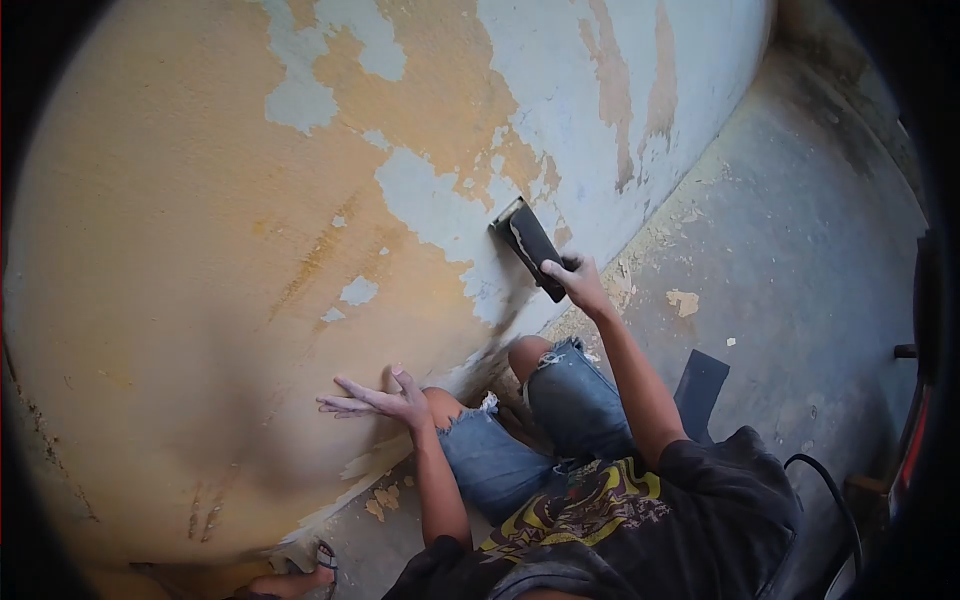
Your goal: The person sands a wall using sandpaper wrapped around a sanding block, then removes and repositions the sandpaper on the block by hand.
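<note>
A person in a dark T-shirt [725, 500], its yellow-and-maroon print [580, 508] too distorted to read, gripped a dark block [532, 247] beside a peeling wall [180, 220]. The right hand [582, 283] pinched the block's near end between thumb and fingers, the rest reaching far and left over pale, stripped wall. The dusty left hand [385, 400], fingers spread, was near the yellowish surface; contact could not be told. At right, a dark sheet [702, 385] lay on the floor [790, 270], paint flakes [683, 304] beyond.
</note>
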Demonstrator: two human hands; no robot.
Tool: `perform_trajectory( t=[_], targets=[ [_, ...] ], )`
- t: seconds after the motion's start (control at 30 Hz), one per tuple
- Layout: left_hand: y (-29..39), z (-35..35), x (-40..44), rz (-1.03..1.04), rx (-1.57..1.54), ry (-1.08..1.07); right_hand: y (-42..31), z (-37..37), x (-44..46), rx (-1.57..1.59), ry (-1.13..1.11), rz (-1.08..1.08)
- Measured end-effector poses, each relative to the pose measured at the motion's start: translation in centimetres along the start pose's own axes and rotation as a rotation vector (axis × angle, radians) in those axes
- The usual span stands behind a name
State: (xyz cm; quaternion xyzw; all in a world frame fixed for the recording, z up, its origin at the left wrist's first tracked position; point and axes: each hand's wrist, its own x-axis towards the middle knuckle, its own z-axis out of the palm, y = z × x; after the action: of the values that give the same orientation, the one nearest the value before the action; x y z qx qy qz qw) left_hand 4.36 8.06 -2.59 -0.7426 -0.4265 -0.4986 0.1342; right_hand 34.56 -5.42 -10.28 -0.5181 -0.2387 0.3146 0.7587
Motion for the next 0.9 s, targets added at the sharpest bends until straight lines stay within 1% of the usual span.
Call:
perform_trajectory(
  t=[0.03, 0.07, 0.1, 0.13, 0.17, 0.2, 0.23, 0.27, 0.3, 0.33, 0.37, 0.4, 0.43, 0.47, 0.53, 0.57, 0.6, 0.67, 0.7, 0.73, 0.8, 0.83, 0.87, 0.9],
  targets=[
    [0.1, 0.2, 0.1, 0.004, -0.002, 0.015, -2.3, 0.2, 2.5, -0.070, -0.024, -0.053],
    [0.0, 0.2, 0.1, 0.005, -0.002, 0.039, -6.1, 1.2, 4.1, -0.098, -0.058, -0.178],
    [0.2, 0.0, 0.2, -0.007, -0.008, 0.017, -8.2, 1.6, 5.2, -0.126, -0.070, -0.226],
    [-0.1, -0.3, 0.1, -0.023, 0.003, 0.022, -9.2, 2.0, 5.0, -0.086, -0.070, -0.264],
    [-0.4, -0.3, 0.0, -0.020, 0.005, 0.003, -7.2, 1.7, 4.5, -0.065, -0.052, -0.226],
    [-0.4, -0.2, 0.0, -0.024, 0.003, -0.009, -3.5, 0.4, 3.7, -0.051, -0.038, -0.195],
    [-0.1, -0.2, 0.0, -0.040, -0.007, 0.015, 1.4, -1.7, 2.1, -0.062, -0.021, -0.068],
    [-0.2, -1.0, -0.4, -0.073, 0.002, 0.037, 5.5, -3.6, -0.9, -0.028, 0.062, 0.082],
    [-0.4, -1.5, -0.6, -0.003, -0.054, 0.051, 8.0, -5.8, -4.2, -0.093, 0.096, 0.177],
    [-0.4, -1.3, -0.1, 0.077, -0.113, 0.081, 8.5, -7.1, -7.5, -0.039, 0.124, 0.199],
    [0.2, -1.9, -0.2, 0.187, -0.102, 0.181, 8.1, -8.0, -10.3, 0.014, 0.130, 0.204],
    [1.3, -3.0, -0.7, 0.173, -0.104, 0.180, 6.6, -8.2, -11.8, 0.066, 0.099, 0.242],
    [2.8, -4.3, -1.5, 0.171, -0.309, 0.050, 4.6, -8.6, -14.0, 0.115, 0.087, 0.287],
    [4.1, -5.2, -2.5, 0.168, -0.523, -0.083, 2.4, -8.7, -15.7, 0.097, 0.114, 0.294],
    [6.4, -5.7, -4.5, 0.084, -0.814, -0.499, -2.4, -7.4, -16.8, 0.209, -0.156, 0.414],
    [8.3, -5.7, -5.1, -0.198, -1.010, -0.706, -4.4, -6.4, -17.3, 0.223, -0.212, 0.487],
    [10.0, -5.6, -5.4, -0.493, -1.194, -0.911, -5.4, -5.4, -17.5, 0.198, -0.207, 0.488],
    [11.7, -4.6, -5.2, -0.583, -1.459, -1.006, -6.8, -3.3, -18.0, 0.804, -0.477, 0.702],
    [12.2, -4.7, -4.5, -0.600, -1.484, -0.985, -7.4, -1.8, -18.4, 0.925, -0.527, 0.717],
    [12.7, -5.5, -3.2, -0.586, -1.593, -1.064, -7.7, -0.2, -18.9, 1.050, -0.576, 0.731],
    [12.8, -7.0, -1.5, -0.532, -1.798, -1.228, -7.2, 1.8, -19.7, 1.150, -0.681, 0.789],
    [12.5, -6.8, -1.9, -0.600, -1.822, -1.279, -6.9, 2.6, -20.4, 1.165, -0.688, 0.827],
    [12.1, -7.0, -1.7, -0.600, -1.828, -1.272, -6.6, 3.3, -20.9, 1.183, -0.693, 0.862],
    [11.8, -7.4, -1.2, -0.662, -1.763, -1.288, -6.5, 4.1, -21.0, 1.180, -0.690, 0.862]
  ],
)
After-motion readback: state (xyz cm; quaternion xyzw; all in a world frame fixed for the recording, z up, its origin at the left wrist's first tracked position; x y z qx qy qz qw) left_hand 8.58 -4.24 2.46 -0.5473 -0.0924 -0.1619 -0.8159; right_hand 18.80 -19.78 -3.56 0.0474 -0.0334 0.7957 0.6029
